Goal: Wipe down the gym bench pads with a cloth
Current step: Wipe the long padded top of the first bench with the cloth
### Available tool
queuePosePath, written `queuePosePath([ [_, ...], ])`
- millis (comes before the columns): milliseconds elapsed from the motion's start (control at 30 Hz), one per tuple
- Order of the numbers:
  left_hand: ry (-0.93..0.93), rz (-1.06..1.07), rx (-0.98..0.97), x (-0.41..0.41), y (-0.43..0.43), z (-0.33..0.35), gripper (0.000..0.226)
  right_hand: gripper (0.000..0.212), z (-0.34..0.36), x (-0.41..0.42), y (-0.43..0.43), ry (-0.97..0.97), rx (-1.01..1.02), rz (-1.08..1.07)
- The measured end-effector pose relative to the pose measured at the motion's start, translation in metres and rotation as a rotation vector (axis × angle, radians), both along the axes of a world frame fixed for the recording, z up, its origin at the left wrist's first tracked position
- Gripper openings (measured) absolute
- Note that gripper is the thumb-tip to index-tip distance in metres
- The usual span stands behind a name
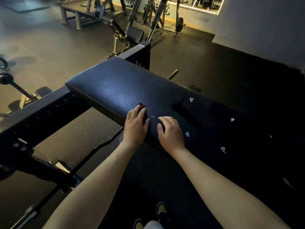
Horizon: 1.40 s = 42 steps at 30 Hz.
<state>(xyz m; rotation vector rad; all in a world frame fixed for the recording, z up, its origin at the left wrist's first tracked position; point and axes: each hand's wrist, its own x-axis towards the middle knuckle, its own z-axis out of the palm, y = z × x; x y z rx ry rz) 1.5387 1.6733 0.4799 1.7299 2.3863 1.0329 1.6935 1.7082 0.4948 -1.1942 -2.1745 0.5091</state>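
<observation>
A black leather bench pad [118, 86] runs from the middle of the view toward the right, where a second darker pad [239, 129] continues in shadow. My left hand [136, 123] lies flat on the pad's near edge, its fingers pressing a dark red cloth [142, 106] that shows beyond the fingertips. My right hand [170, 131] rests on the pad just to the right, fingers curled down onto the surface; whether it holds part of the cloth is hidden. Several small white smears, such as a smear [191, 99], dot the dark pad.
A black perforated steel frame beam [41, 116] crosses at the left, with an upright post [140, 54] behind the pad. A barbell [29, 214] lies low at the left. Other machines [115, 22] stand at the back. My shoes [161, 210] are on the dark floor.
</observation>
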Motion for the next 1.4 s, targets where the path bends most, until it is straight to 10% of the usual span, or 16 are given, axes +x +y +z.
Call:
queuePosePath([
  [400,-0.03,-0.304,0.167,0.025,-0.012,0.004,0.034,0.028,0.0,0.0,0.003,0.117,-0.029,-0.005],
  [567,-0.087,-0.022,0.065,-0.005,0.011,0.003,0.032,0.033,0.0,-0.004,0.004,0.025,0.042,0.035],
  [900,-0.037,-0.306,0.114,0.033,-0.012,0.009,0.037,0.024,-0.002,-0.002,0.004,0.241,-0.002,-0.021],
  [1100,-0.097,0.033,0.064,-0.008,0.011,0.004,0.029,0.028,-0.001,-0.005,0.005,0.126,0.027,-0.032],
  [1400,-0.055,-0.2,0.121,0.035,-0.01,0.004,0.034,0.024,-0.002,-0.005,0.003,0.217,-0.03,-0.07],
])
